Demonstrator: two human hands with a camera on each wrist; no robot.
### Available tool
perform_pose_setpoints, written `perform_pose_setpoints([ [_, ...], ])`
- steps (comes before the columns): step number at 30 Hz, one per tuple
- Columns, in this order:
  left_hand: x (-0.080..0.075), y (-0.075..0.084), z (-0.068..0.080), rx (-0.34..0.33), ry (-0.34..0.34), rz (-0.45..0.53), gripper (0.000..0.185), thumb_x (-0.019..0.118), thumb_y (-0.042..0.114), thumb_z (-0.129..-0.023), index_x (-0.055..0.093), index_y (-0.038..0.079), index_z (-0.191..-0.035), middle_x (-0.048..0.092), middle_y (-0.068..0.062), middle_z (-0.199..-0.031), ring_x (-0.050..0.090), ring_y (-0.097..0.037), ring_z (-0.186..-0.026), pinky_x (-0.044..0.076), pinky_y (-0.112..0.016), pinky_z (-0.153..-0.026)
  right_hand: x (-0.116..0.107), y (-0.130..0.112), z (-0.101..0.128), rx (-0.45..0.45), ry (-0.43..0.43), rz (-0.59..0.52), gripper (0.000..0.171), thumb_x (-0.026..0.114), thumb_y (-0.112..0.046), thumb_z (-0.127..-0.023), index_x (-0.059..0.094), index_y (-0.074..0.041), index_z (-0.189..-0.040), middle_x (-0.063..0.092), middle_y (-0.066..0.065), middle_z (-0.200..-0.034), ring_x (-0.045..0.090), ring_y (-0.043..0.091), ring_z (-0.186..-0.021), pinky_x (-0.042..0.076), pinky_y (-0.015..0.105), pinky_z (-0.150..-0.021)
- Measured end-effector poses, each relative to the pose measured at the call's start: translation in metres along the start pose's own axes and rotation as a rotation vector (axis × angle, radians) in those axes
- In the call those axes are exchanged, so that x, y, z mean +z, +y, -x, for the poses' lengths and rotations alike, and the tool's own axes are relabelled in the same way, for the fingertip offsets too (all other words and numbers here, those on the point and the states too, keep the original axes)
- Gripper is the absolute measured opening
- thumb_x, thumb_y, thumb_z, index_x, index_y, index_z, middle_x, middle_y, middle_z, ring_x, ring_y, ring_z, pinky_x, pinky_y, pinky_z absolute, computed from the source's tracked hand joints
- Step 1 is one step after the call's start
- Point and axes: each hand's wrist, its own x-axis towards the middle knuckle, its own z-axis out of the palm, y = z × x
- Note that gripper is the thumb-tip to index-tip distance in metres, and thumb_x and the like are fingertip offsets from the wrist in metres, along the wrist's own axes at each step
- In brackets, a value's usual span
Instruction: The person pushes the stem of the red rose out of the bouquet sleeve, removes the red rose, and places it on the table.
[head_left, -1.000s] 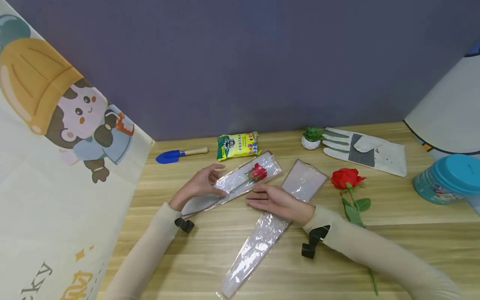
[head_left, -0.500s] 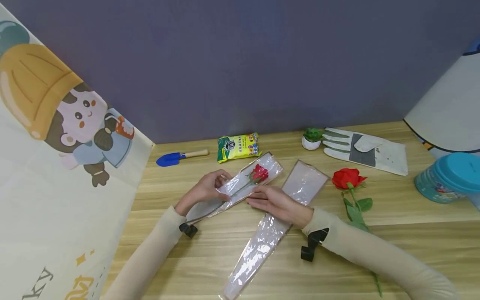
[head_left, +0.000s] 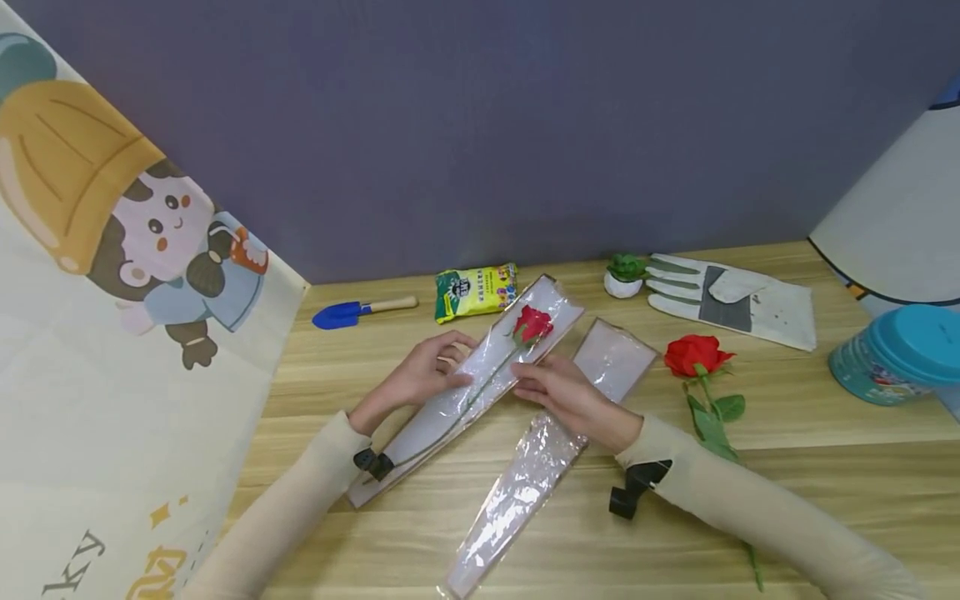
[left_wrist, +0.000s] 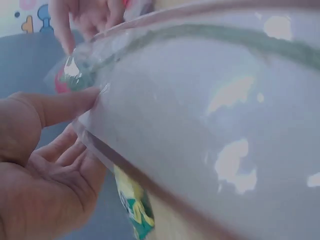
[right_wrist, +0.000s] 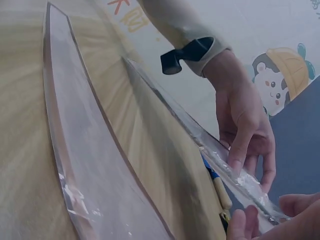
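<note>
A clear-fronted, pale flower sleeve [head_left: 431,417] holds a red rose [head_left: 532,325], its long green stem running down inside. My left hand [head_left: 420,377] pinches the sleeve's left edge, thumb on top and fingers beneath. On the opposite edge, just below the bloom, my right hand [head_left: 573,402] grips it between thumb and fingers. In the right wrist view the sleeve [right_wrist: 200,140] is raised off the table and tilted. Under my right hand lies a second flower sleeve [head_left: 502,508], flat on the wood, with no flower visible in it.
A loose red rose [head_left: 697,358] lies to the right, its stem partly under my right sleeve. Along the back are a blue trowel [head_left: 337,315], a yellow-green packet [head_left: 476,292], a potted succulent [head_left: 624,279] and a work glove [head_left: 772,312]. A blue lidded tub [head_left: 877,367] stands far right.
The sleeve with the rose has been lifted off the table and shifted up and right in the head view. My left hand has closed on its edge, and both hands have moved slightly right.
</note>
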Motion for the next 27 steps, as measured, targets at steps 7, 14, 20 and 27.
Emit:
perform_pose_setpoints([
  [7,0.011,0.018,0.000,-0.046,0.028,0.137,0.053,0.076,-0.002,-0.090,0.056,0.006,-0.139,0.074,-0.021,-0.109,0.077,-0.022,-0.081,0.066,-0.033,-0.071,-0.006,-0.011,0.002,-0.082,0.035,0.003,0.029,0.060,-0.014,-0.106,0.054,0.000,-0.130,0.067,-0.006,-0.100,0.066,0.008,-0.090,0.060,0.021,-0.089],
  [14,0.025,0.034,-0.001,-0.016,0.068,0.233,0.053,0.075,-0.002,-0.091,0.054,0.005,-0.140,0.072,-0.024,-0.119,0.078,-0.026,-0.087,0.068,-0.038,-0.074,-0.013,-0.025,0.009,-0.138,0.099,0.018,0.018,0.065,-0.018,-0.104,0.063,-0.006,-0.116,0.067,-0.008,-0.092,0.063,0.006,-0.078,0.058,0.018,-0.077],
  [20,0.037,0.042,-0.007,0.021,0.087,0.298,0.055,0.074,-0.003,-0.091,0.053,0.002,-0.141,0.071,-0.029,-0.124,0.079,-0.032,-0.089,0.068,-0.040,-0.076,-0.018,-0.030,0.012,-0.154,0.131,0.033,0.032,0.069,-0.020,-0.101,0.061,-0.004,-0.128,0.068,-0.014,-0.086,0.059,0.000,-0.073,0.053,0.014,-0.069],
  [27,0.050,0.047,-0.011,0.024,0.092,0.374,0.054,0.075,-0.003,-0.090,0.055,0.002,-0.139,0.072,-0.028,-0.120,0.079,-0.028,-0.087,0.068,-0.041,-0.077,-0.028,-0.040,0.014,-0.204,0.184,0.078,0.027,0.072,-0.022,-0.099,0.061,-0.008,-0.120,0.067,-0.015,-0.078,0.059,-0.001,-0.070,0.052,0.014,-0.065],
])
